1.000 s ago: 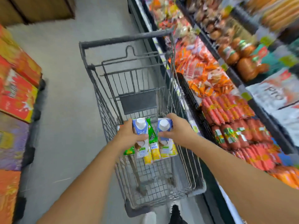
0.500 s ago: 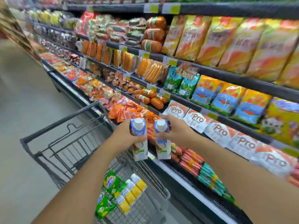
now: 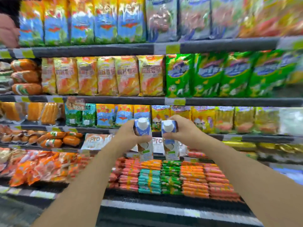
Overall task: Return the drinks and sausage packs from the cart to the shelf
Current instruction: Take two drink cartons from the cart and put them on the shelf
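Cartons are now held up in front of the shelf (image 3: 98,99), two of them, where a second ago they were being lifted out of the cart and half a second ago the cart's rim was still seen at the lower left. The cart is no longer in view; the view has been turned squarely to the shelving. From this it is judged that the carrying step is nearly done and that a place for the drinks is being sought.

One drink carton (image 3: 144,140) is gripped by the left hand (image 3: 127,136), its fingers curled round the upper body below the white cap. A second drink carton (image 3: 170,141) is gripped the same way by the right hand (image 3: 183,131). Both cartons are held upright, near each other but not touching, in front of the third shelf edge from the top and above the bottom bin of stacked sausage packs (image 3: 173,177).

Two drinks, two hands and four shelf edges are counted. No matching cartons can be made out on the shelves, much of which is blurred. The sausage packs from the cart are not seen, so that part of the task is judged to be left.
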